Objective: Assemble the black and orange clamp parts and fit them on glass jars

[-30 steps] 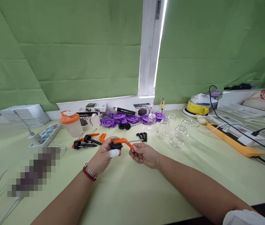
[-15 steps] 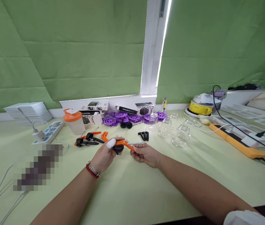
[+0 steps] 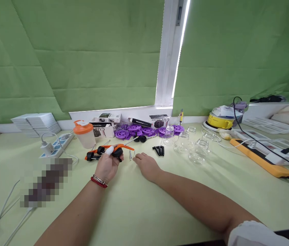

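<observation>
- Orange-and-black clamp (image 3: pixel 117 150): held in the left hand (image 3: pixel 106 163), fingers curled round its black body, the bandaged fingertip on top. It sits low over the table (image 3: pixel 144 205), at about 9 o'clock from the right hand and close beside the other orange clamps (image 3: pixel 95 153).
- Change noted: half a second ago both hands held this clamp between them, raised above the table. Now only the left hand has it, and it has moved out toward 11 o'clock, to the loose clamps.
- Right hand (image 3: pixel 146 164): has let go and lies palm down on the table, fingers loosely extended and close together, pinching nothing. The fingertips lie just beside small metal pins (image 3: pixel 132 154) at its 11 o'clock; contact cannot be confirmed.
- Judgement: the two-handed work on this piece appears finished or paused; the right hand is freed and nearest the pins.
- Surroundings: black screws (image 3: pixel 158 149) at 1 o'clock of the right hand; clear glass jars (image 3: pixel 195 150) further toward 2 o'clock; purple discs (image 3: pixel 139 130) and small boxes (image 3: pixel 107 118) at 12 o'clock by the wall; an orange-lidded shaker (image 3: pixel 84 134) at 11 o'clock of the left hand; a power strip (image 3: pixel 56 145) at 10 o'clock.
</observation>
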A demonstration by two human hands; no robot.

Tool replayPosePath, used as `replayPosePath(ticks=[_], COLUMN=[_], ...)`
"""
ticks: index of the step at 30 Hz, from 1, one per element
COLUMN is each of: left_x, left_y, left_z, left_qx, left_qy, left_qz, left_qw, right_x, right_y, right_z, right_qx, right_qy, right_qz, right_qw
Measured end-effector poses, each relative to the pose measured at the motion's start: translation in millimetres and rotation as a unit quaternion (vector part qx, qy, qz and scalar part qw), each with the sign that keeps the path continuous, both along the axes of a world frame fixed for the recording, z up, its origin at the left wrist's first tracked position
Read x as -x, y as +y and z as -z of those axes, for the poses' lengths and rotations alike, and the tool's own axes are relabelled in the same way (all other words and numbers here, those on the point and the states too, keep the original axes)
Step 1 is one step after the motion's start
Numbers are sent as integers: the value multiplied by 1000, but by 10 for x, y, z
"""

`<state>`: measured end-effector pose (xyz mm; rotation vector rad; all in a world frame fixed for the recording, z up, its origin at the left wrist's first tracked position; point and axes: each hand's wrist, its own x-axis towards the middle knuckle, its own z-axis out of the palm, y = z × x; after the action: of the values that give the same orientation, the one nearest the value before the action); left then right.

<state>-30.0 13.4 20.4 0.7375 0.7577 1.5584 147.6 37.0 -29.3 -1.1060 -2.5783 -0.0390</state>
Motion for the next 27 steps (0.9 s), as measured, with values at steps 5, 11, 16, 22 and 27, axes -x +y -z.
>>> replayPosePath(ticks=[5,11,16,22,27], left_x=[-10,1,-7,-90,-182], left_y=[-7,-1,8,-1,-16], left_z=[10,26,39,69,160], left_qx=[6,16,23,39,67], left_qy=[-15,-20,-23,-18,10], left_qz=[11,10,10,23,53], left_qw=[1000,1000,999,999,996], right_x=[184,165,97,58,87], right_y=[107,68,-49,-346,-617], right_z=[-110,-106,-150,-209,-236], right_qx=[-80,-117,-133,-185,-202], right_qy=[-156,-198,-219,-217,-175], right_qz=[-35,-89,-151,-250,-325], right_qw=[984,969,955,925,907])
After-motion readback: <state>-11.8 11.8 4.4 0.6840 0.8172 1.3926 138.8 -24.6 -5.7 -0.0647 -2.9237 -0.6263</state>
